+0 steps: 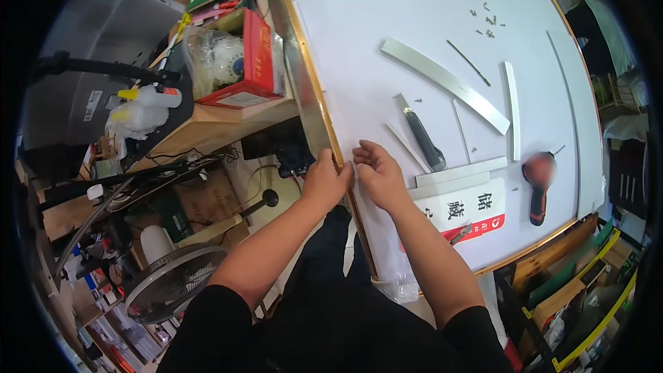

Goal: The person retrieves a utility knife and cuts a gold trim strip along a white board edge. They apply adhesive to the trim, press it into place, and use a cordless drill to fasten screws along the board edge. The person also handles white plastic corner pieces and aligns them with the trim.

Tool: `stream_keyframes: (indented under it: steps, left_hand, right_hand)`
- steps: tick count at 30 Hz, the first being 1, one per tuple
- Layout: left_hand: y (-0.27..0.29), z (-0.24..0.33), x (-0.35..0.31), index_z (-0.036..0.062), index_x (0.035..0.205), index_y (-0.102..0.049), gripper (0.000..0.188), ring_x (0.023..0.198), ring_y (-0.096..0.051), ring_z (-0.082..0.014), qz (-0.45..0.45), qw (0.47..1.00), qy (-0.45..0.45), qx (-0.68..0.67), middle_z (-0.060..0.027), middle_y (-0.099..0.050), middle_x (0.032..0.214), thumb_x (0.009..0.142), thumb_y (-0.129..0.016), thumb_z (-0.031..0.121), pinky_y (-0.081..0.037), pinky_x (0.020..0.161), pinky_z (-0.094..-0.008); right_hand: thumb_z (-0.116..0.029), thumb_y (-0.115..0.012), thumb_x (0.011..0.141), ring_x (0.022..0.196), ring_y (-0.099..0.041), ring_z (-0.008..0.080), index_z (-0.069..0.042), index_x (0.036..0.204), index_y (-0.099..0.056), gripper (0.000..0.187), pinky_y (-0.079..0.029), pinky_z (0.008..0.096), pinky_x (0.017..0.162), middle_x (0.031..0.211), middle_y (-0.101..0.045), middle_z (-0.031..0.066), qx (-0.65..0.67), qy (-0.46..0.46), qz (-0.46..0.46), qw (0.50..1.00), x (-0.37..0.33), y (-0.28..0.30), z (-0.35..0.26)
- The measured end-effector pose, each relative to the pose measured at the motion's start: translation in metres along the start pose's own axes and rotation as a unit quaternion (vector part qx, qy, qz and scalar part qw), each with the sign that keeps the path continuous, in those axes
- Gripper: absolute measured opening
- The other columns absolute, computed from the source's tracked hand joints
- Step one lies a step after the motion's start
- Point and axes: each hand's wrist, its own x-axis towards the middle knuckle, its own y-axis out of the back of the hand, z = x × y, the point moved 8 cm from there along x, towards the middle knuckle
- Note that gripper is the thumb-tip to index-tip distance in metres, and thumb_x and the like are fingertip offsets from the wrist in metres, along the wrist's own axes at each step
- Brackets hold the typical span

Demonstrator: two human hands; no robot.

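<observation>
My left hand [324,181] is at the wood-trimmed edge of the white table [428,0], its fingers bent and drawn together. What lies inside them, if anything, is hidden. Just across that edge, over the tabletop, is my right hand [380,178], fingers loosely curved and apart, with nothing visible in them. To its right lies a dark-handled utility knife [423,135] with the blade out. Beside the knife are a thin strip [407,146] and two pale flat bars [461,173]. A white sign with a red band [469,204] lies near my right forearm.
A red-and-black power drill [539,183] lies at the right. Farther off are a wide metal strip [445,85], a narrower bar [511,110], a long drill bit [468,62] and several small screws [490,21]. A red box [252,59] and a fan [173,283] stand left.
</observation>
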Motion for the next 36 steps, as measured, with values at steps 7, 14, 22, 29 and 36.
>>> stream_keyframes:
  steps: [7, 14, 22, 29, 36]
  left_hand:
    - [-0.009, 0.004, -0.002, -0.0021, 0.109, -0.059, 0.028, 0.086, -0.072, -0.0428, 0.023, 0.996, -0.034, 0.074, -0.0232, -0.073, 0.089, 0.096, -0.069, 0.020, -0.056, 0.076, -0.0503]
    - [-0.004, 0.006, -0.001, -0.0024, 0.105, -0.059, 0.030, 0.086, -0.072, -0.0460, 0.014, 0.997, -0.058, 0.052, -0.0256, -0.073, 0.087, 0.093, -0.070, 0.023, -0.057, 0.076, -0.0520]
    - [0.035, 0.013, 0.091, -0.0088, 0.103, -0.057, 0.037, 0.062, -0.071, -0.0307, 0.064, 0.993, -0.030, 0.091, -0.0212, -0.070, 0.081, 0.095, -0.061, 0.027, -0.057, 0.055, -0.0413]
    - [0.027, 0.019, 0.100, -0.0205, 0.110, -0.046, 0.045, 0.058, -0.071, -0.0361, -0.016, 0.991, 0.082, 0.103, -0.0316, -0.069, 0.083, 0.094, -0.051, 0.022, -0.058, 0.053, -0.0438]
    - [0.029, 0.018, 0.093, -0.0114, 0.100, -0.052, 0.035, 0.049, -0.066, -0.0259, 0.034, 0.996, 0.058, 0.057, -0.0193, -0.067, 0.072, 0.095, -0.054, 0.023, -0.054, 0.042, -0.0375]
  right_hand:
    - [-0.006, -0.060, 0.092, 0.122, -0.063, 0.0236, 0.005, 0.147, -0.050, 0.057, -0.050, 0.0365, 0.108, 0.134, -0.065, 0.0180, -0.005, 0.005, -0.021, 1.000, 0.002, 0.001, -0.002]
    - [-0.008, -0.060, 0.089, 0.117, -0.066, 0.0267, 0.004, 0.144, -0.053, 0.057, -0.054, 0.0374, 0.103, 0.131, -0.067, 0.0206, -0.030, 0.019, -0.013, 0.999, -0.001, 0.000, -0.008]
    - [-0.007, -0.057, 0.089, 0.117, -0.068, 0.0284, 0.005, 0.143, -0.053, 0.056, -0.054, 0.0385, 0.103, 0.130, -0.068, 0.0219, -0.045, 0.046, -0.001, 0.998, -0.004, 0.001, -0.012]
    - [-0.003, -0.048, 0.090, 0.116, -0.069, 0.0310, 0.005, 0.137, -0.057, 0.049, -0.054, 0.0402, 0.103, 0.128, -0.069, 0.0233, -0.051, 0.062, 0.000, 0.997, -0.002, 0.006, -0.013]
    - [-0.004, -0.048, 0.094, 0.114, -0.070, 0.0328, 0.005, 0.135, -0.058, 0.043, -0.054, 0.0407, 0.101, 0.125, -0.070, 0.0238, 0.001, 0.028, 0.008, 1.000, 0.001, 0.010, -0.010]
